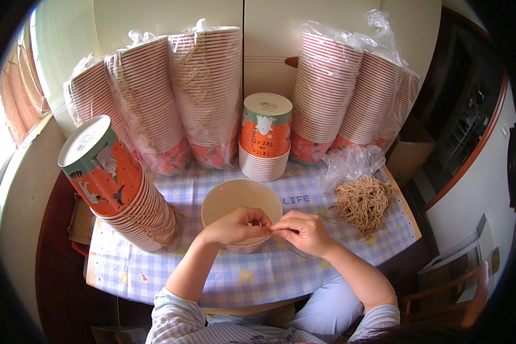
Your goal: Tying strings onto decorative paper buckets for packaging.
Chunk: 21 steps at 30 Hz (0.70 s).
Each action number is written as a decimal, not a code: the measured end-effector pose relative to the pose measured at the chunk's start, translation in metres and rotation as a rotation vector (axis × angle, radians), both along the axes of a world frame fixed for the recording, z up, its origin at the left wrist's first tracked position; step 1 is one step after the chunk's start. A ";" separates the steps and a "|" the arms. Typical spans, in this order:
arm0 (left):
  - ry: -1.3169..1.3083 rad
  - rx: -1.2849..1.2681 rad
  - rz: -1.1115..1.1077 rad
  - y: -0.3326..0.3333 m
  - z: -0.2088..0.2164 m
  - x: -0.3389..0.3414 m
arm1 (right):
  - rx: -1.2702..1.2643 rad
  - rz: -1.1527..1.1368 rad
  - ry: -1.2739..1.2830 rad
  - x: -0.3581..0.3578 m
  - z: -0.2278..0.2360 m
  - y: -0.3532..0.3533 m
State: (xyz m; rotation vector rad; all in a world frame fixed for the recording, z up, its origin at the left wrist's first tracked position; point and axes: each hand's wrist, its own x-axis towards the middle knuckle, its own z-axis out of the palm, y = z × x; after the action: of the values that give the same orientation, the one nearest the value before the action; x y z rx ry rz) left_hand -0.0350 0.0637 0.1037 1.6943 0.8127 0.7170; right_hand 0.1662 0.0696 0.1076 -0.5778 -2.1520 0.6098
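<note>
**Paper tub stands beneath two busy hands amid stacks on a checked table**

Cream inside and pinkish outside, an open tub stands mouth up on the table, roughly midway between its left and right edges. Watching remotely through the head camera, I see the wearer's left hand and right hand meet above the tub's near right rim. The left hand's fingers are curled, thumb against forefinger; the right hand is likewise closed in a pinch, tip to tip with the left. Whatever lies between the fingertips is too small for me to name, and I cannot tell whether either hand touches the rim.

Toward the table's right edge I find a tangled heap of beige string, with crumpled clear film just behind it. By the left edge stands an upside-down tub stack, orange and green, with beige strands at its foot. Along the far edge I count three tall film-wrapped stacks on the left, and more wrapped stacks on the right; between them sits a short inverted stack with a green-banded orange tub on top. Blue-and-white checked cloth covers the tabletop.
</note>
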 end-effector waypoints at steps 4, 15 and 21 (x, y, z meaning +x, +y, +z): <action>0.063 0.087 0.041 -0.001 0.002 0.000 | -0.050 -0.021 0.017 0.001 0.000 0.002; 0.201 0.259 0.141 -0.006 0.007 0.007 | -0.178 -0.066 -0.025 0.002 0.002 0.002; 0.100 0.159 0.152 -0.005 0.002 0.005 | -0.311 -0.073 -0.046 0.002 0.002 0.002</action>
State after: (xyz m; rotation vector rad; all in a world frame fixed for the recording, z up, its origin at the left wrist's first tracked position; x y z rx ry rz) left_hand -0.0302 0.0590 0.1062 1.8370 0.9843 0.8238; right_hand 0.1684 0.0718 0.1094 -0.8409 -2.0815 0.9061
